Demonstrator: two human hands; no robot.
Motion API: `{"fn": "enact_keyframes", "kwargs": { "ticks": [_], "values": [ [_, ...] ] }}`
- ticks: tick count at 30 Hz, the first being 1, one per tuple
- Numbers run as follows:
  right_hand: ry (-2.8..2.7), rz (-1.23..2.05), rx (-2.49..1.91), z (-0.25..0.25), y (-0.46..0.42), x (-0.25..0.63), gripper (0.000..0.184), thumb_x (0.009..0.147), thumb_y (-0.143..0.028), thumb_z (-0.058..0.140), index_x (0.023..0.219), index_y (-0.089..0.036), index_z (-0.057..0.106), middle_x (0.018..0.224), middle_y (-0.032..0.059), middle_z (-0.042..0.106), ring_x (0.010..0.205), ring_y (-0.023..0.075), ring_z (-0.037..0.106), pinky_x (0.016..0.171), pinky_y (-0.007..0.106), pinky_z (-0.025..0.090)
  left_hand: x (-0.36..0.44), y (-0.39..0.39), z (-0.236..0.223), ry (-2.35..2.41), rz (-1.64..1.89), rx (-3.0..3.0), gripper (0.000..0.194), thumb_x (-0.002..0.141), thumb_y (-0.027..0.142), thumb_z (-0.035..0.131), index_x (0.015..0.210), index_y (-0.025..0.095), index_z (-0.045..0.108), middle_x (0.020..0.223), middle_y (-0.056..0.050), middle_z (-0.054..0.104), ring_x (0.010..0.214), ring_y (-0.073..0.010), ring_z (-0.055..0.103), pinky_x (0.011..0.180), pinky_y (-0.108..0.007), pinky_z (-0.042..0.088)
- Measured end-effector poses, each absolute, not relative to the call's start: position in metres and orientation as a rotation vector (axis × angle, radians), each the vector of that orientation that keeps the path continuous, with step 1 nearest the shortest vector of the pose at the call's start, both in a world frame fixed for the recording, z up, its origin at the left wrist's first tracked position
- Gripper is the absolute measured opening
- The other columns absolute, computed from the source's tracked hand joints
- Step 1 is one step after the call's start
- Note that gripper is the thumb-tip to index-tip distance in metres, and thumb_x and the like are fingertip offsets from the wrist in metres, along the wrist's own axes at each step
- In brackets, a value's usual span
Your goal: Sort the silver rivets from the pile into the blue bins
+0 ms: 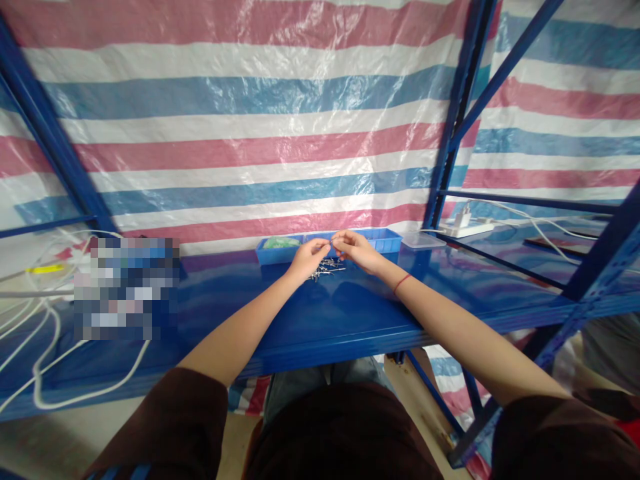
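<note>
At seven o'clock from the right blue bin [391, 245], thin metal pins [327, 269] seem light, stiff, best gripped mid-length; your left hand [310, 259] and right hand [359, 251] pinch, contents unclear.

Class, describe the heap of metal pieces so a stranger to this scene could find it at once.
Find the blue table before the striped sheet. Near its back, the left hand and right hand are close together; below them in view, in front of the blue trays, lies the heap of metal pieces. Unlike the trays, its parts are loose, thin and silvery.
</note>
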State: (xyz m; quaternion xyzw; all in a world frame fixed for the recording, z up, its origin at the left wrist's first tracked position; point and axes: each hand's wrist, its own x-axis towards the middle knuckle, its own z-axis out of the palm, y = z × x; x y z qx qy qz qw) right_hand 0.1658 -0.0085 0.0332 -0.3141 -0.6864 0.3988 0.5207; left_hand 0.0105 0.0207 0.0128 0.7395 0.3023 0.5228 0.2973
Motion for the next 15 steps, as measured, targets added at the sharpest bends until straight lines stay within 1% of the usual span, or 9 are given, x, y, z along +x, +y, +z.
{"fn": "enact_keyframes", "kwargs": {
  "ticks": [3, 6, 9, 12, 15],
  "values": [
    [-1.710, 0.832, -0.810, 0.034, -0.007, 0.164, 0.021, 0.073, -0.037, 0.058, 0.081, -0.018, 0.052, 0.062, -0.0031, 0.053, 0.054, 0.0087, 0.048, 0.052, 0.022, 0.040, 0.010, 0.020, 0.011, 0.832, 1.311, 2.028, 0.020, 0.079, 0.028, 0.055, 0.090, 0.013, 0.062, 0.093, -0.009, 0.068, 0.089, -0.0182, 0.063, 0.086, -0.033, 0.046],
    [-1.645, 0.688, -0.906, 0.035, 0.001, 0.169, 0.019, 0.076, -0.036, 0.053, 0.078, -0.018, 0.051, 0.069, 0.0007, 0.058, 0.058, 0.0110, 0.051, 0.055, 0.024, 0.043, 0.008, 0.015, 0.010, 0.991, 1.208, 2.186, 0.028, 0.079, 0.032, 0.055, 0.101, 0.015, 0.060, 0.095, -0.009, 0.068, 0.088, -0.0197, 0.063, 0.084, -0.034, 0.046],
    [-1.508, 0.368, -1.036, 0.037, 0.015, 0.186, 0.016, 0.078, -0.033, 0.049, 0.079, -0.018, 0.053, 0.077, 0.0052, 0.062, 0.068, 0.0152, 0.056, 0.066, 0.030, 0.046, 0.005, 0.008, 0.010, 1.085, 1.071, 2.446, 0.034, 0.078, 0.033, 0.055, 0.109, 0.018, 0.057, 0.092, -0.007, 0.068, 0.084, -0.0206, 0.063, 0.081, -0.035, 0.046],
    [-1.391, 0.056, -1.203, 0.035, 0.029, 0.210, 0.015, 0.079, -0.029, 0.048, 0.085, -0.017, 0.056, 0.086, 0.0093, 0.064, 0.081, 0.0194, 0.058, 0.080, 0.035, 0.044, 0.004, 0.004, 0.010, 1.111, 0.961, 2.645, 0.029, 0.077, 0.034, 0.056, 0.102, 0.021, 0.062, 0.094, -0.006, 0.067, 0.091, -0.0218, 0.060, 0.084, -0.034, 0.044],
    [-1.418, -0.024, -1.416, 0.027, 0.040, 0.228, 0.023, 0.078, -0.028, 0.050, 0.097, -0.016, 0.057, 0.093, 0.0127, 0.064, 0.093, 0.0250, 0.057, 0.087, 0.040, 0.040, 0.003, 0.003, 0.010, 1.141, 0.839, 2.723, 0.027, 0.074, 0.037, 0.059, 0.096, 0.023, 0.065, 0.095, -0.006, 0.067, 0.095, -0.0239, 0.058, 0.084, -0.035, 0.043]
  ]
}}
